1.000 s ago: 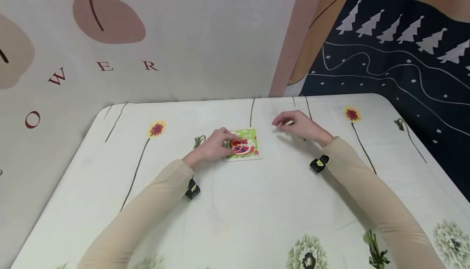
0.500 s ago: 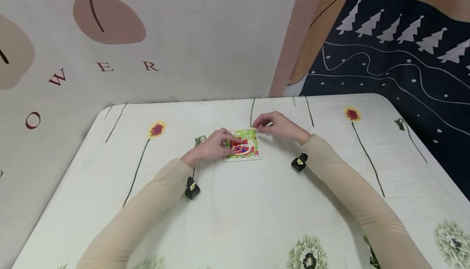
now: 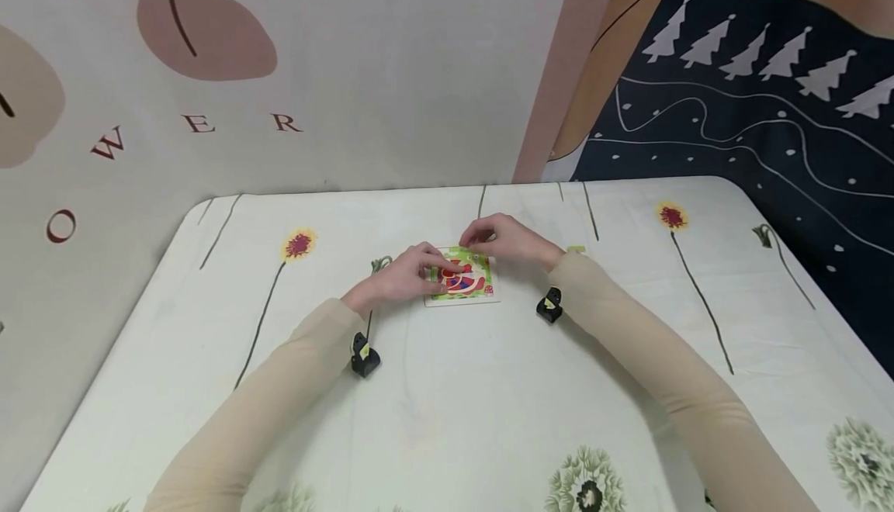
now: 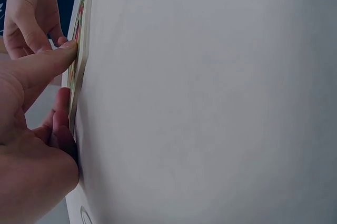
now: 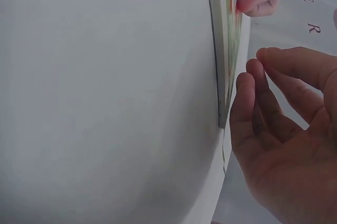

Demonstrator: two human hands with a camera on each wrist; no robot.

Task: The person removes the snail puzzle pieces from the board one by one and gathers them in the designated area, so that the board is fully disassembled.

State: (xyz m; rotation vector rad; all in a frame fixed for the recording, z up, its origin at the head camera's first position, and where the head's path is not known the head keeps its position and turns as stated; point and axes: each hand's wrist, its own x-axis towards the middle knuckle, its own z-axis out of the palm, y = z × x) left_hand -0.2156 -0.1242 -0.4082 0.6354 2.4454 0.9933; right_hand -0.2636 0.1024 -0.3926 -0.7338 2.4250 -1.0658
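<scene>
A small square picture puzzle board (image 3: 482, 299) with a green background and a red, blue and white figure lies flat on the white cloth. My left hand (image 3: 405, 274) rests over its left side, finger and thumb extended onto the picture. In the left wrist view, fingertips (image 4: 67, 46) touch the board's face beside its edge. My right hand (image 3: 506, 239) hovers at the board's upper right corner, overlapping it in the head view. Thumb and fingers (image 5: 245, 95) come close together, with nothing visible between them in the right wrist view.
The white flower-printed tablecloth (image 3: 447, 403) stretches around the board. A small green patch (image 3: 576, 249) shows behind the right wrist. Each wrist wears a black camera (image 3: 549, 306). A printed pale curtain (image 3: 391, 93) and a dark tree-patterned cloth (image 3: 733, 124) stand behind the table.
My right hand has moved left from beside the board to over its upper right corner. The left hand has stayed on the board.
</scene>
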